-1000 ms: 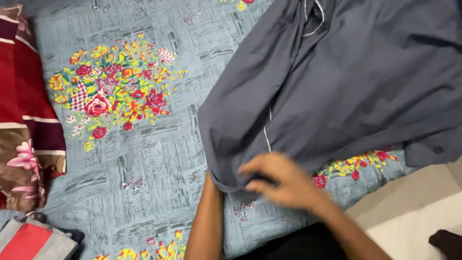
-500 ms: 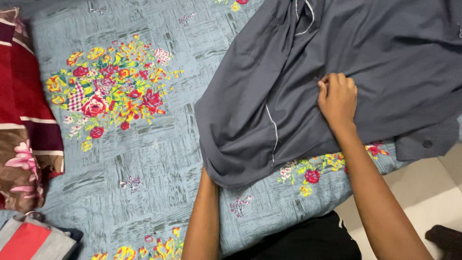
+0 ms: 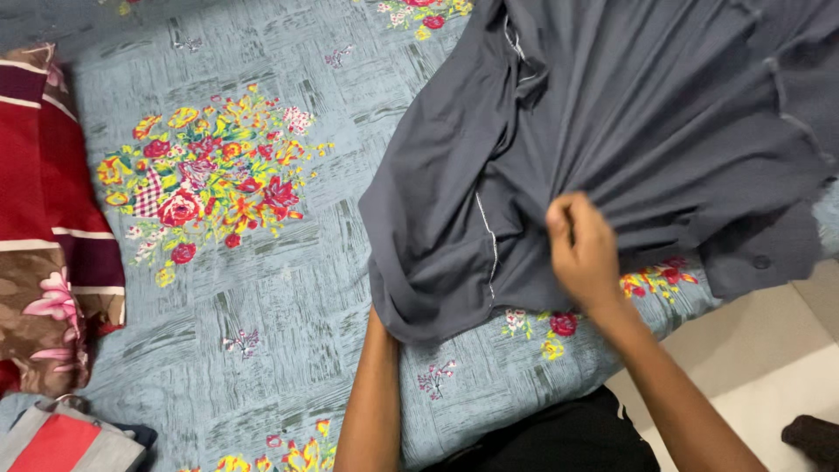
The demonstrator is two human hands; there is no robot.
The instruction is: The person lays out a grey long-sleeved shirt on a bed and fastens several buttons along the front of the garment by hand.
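Forearms extended over the bed's edge. The right hand (image 3: 584, 253) was clenched on a bunched fold of the grey garment (image 3: 629, 131), drawing taut creases. The left hand was hidden inside the garment's hem; its grip could not be determined. Soft woven cloth with pale piping lay on the floral blue bedsheet (image 3: 262, 288).

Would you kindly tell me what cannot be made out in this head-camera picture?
- Left hand: hidden under the grey cotton garment; only the forearm shows, so its grip is unknown.
- Right hand: motion-blurred, pinching gathered cloth.
- Garment's full shape: cut off by the top and right edges.
- Red and grey bag: cut off at the bottom-left corner.
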